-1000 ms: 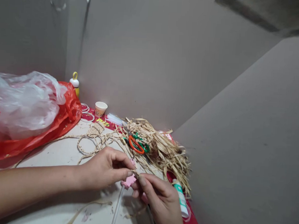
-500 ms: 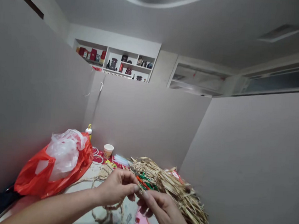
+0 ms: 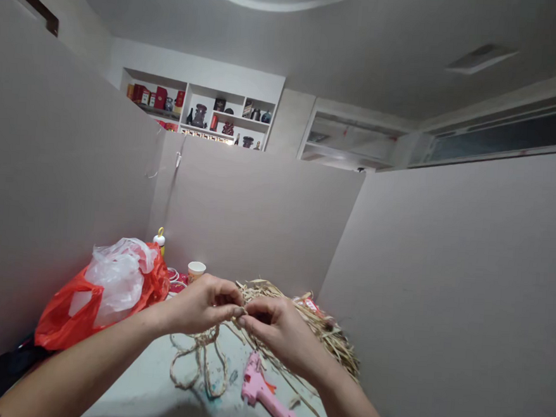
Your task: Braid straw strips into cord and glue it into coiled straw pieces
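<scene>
My left hand and my right hand meet above the table, fingertips almost touching. Both pinch a twisted straw cord, of which only a short bit shows between thumbs and forefingers. Below my left hand, loops of the same kind of cord lie on the table. To the right of the loops rests a pink glue gun, under my right hand. A heap of dry straw strips spreads behind and beside my right hand, partly hidden by it.
On the left sits a red plastic bag with a clear bag on it. A paper cup and a white-capped bottle stand at the back. Grey partitions enclose the pale table.
Both hands have risen and shifted left in view, still pinching the cord. The glue gun is now more fully visible, and the red and green items behind the hands are now hidden.
</scene>
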`<move>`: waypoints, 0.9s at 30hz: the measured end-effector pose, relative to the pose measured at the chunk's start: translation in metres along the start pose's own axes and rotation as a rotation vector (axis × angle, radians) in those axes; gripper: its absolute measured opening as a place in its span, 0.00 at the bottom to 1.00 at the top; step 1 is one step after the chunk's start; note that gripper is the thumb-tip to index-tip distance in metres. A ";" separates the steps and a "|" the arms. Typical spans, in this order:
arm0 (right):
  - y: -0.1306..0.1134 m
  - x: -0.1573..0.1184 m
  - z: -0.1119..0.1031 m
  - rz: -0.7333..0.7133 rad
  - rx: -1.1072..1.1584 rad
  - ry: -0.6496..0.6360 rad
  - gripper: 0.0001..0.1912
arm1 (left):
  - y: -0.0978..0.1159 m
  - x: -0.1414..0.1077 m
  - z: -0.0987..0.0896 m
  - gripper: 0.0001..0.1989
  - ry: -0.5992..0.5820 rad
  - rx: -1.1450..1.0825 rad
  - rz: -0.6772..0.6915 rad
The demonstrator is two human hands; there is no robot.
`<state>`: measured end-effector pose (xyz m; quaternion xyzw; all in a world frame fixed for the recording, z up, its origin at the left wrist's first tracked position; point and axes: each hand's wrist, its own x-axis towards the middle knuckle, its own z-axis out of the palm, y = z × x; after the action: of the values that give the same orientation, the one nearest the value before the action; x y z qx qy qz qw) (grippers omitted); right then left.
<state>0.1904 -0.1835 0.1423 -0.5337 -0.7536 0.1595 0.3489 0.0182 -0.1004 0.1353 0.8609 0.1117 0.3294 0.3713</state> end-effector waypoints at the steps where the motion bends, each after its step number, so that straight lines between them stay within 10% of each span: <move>1: 0.001 0.002 0.002 -0.006 0.036 0.009 0.15 | 0.000 -0.001 -0.001 0.08 0.019 -0.058 -0.022; 14: -0.008 0.055 -0.012 -0.070 0.390 0.102 0.16 | -0.019 0.020 -0.018 0.08 0.364 -0.645 -0.013; 27: 0.027 0.053 0.006 -0.029 0.572 0.306 0.14 | -0.027 0.020 0.014 0.11 0.686 -0.081 0.275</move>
<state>0.1952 -0.1236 0.1400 -0.4210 -0.6247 0.2777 0.5961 0.0439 -0.0806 0.1183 0.6922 0.0998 0.6496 0.2982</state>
